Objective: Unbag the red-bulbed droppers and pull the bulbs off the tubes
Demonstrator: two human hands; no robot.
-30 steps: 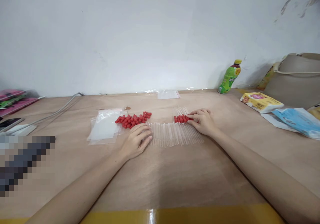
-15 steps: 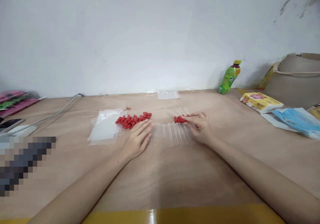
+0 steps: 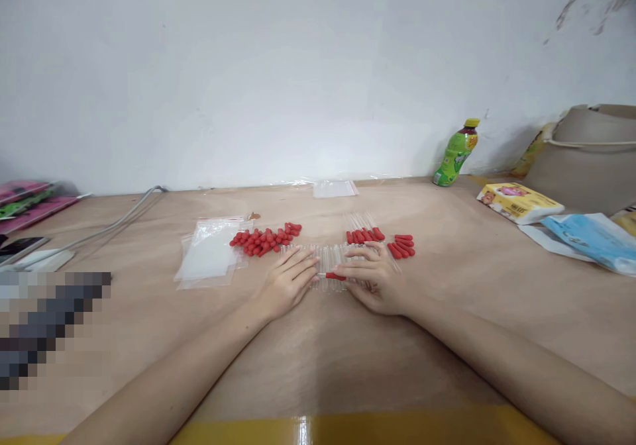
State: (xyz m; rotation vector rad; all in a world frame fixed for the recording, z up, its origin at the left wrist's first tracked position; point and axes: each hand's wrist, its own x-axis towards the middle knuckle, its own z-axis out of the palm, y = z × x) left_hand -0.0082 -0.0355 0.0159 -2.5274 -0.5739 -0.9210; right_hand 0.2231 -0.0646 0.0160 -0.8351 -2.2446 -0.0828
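Several thin clear glass tubes [image 3: 328,259] lie side by side in a row at the middle of the table. Over the row's left part, my left hand [image 3: 293,283] has its fingers closed on the end of one glass tube [image 3: 322,275]. My right hand [image 3: 375,279] pinches a red rubber bulb [image 3: 335,276] at that tube's right end. How far the tube sits inside the bulb is not clear. Behind my right hand lie several tubes with red bulbs [image 3: 365,235] on their near ends. To its right is a small group of red bulbs [image 3: 402,246].
A pile of red bulbs [image 3: 263,240] lies beside clear plastic bags [image 3: 209,253] on the left. Another bag [image 3: 335,189] rests near the wall. Farther right stand a green bottle [image 3: 454,153], a yellow tissue pack [image 3: 519,203], a blue packet [image 3: 596,240] and a bucket [image 3: 591,160].
My right hand has come nearer and left from the bulb-topped tubes, uncovering them, and now holds a red bulb. My left hand has shifted slightly right to meet it.
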